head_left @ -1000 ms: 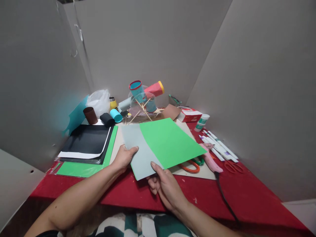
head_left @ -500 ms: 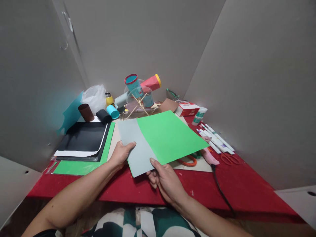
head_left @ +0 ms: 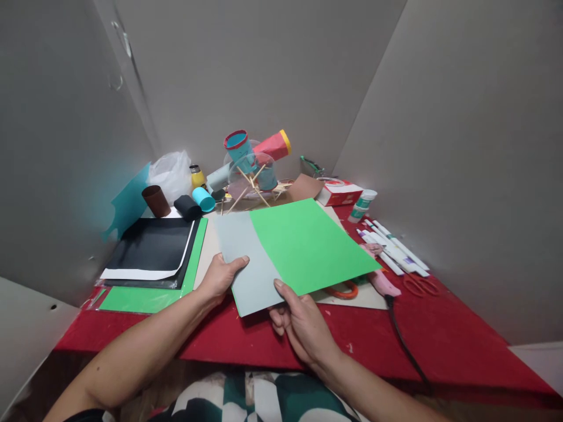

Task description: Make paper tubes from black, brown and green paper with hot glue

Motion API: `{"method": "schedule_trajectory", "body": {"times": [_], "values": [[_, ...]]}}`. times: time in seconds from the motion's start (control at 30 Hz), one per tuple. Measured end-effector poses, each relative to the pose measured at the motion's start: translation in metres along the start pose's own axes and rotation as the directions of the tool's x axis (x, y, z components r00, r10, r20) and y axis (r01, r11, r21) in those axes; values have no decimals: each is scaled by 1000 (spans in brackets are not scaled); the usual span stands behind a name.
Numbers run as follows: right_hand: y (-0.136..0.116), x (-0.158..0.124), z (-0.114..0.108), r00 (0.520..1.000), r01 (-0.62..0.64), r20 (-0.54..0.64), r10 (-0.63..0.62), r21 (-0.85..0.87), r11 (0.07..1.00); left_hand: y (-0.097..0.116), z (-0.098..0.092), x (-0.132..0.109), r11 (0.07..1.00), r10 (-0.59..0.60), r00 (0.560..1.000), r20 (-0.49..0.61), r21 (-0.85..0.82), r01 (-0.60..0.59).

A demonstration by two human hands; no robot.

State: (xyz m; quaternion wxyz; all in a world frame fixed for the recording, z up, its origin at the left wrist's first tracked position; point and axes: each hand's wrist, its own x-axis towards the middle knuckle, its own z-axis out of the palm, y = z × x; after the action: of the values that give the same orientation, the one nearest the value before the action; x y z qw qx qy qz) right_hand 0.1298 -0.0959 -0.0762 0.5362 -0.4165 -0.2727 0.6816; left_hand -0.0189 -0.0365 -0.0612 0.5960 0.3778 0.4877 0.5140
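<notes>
A light grey sheet of paper [head_left: 253, 269] lies over the left part of a bright green sheet of paper [head_left: 314, 246], and both are lifted above the table's front. My left hand [head_left: 222, 275] pinches the left edge of the two sheets, thumb on the grey one. At the lower edge my right hand [head_left: 301, 319] grips them too, its thumb on the grey sheet and its fingers curled below. A thin strip of green shows under the grey sheet's lower left corner. Part of the orange-handled scissors [head_left: 345, 291] is covered by the green sheet.
Black sheets [head_left: 152, 246] lie at left beside a brown paper tube [head_left: 156, 201]. Behind stand wooden sticks [head_left: 250, 186] and a red paper tube [head_left: 272, 146]. White markers [head_left: 396, 252], red scissors [head_left: 421, 286], a pink glue gun [head_left: 385, 284] and its black cord [head_left: 402, 334] are at right.
The whole view has shifted slightly, so things appear a little further right. Both hands keep the same hold on the grey and green sheets.
</notes>
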Motion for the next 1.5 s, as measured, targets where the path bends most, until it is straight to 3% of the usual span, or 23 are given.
{"method": "schedule_trajectory", "body": {"times": [0.6,1.0,1.5], "values": [[4,6,3,997,57,-58,-57,-12,998,4,2,0,999,-41,999,-13,-10,41],[4,5,1,995,72,-70,-71,22,997,7,3,0,985,-152,988,-14,-83,150],[4,4,4,992,107,-73,-107,-3,994,1,1,-1,992,-86,994,64,-83,91]]}}
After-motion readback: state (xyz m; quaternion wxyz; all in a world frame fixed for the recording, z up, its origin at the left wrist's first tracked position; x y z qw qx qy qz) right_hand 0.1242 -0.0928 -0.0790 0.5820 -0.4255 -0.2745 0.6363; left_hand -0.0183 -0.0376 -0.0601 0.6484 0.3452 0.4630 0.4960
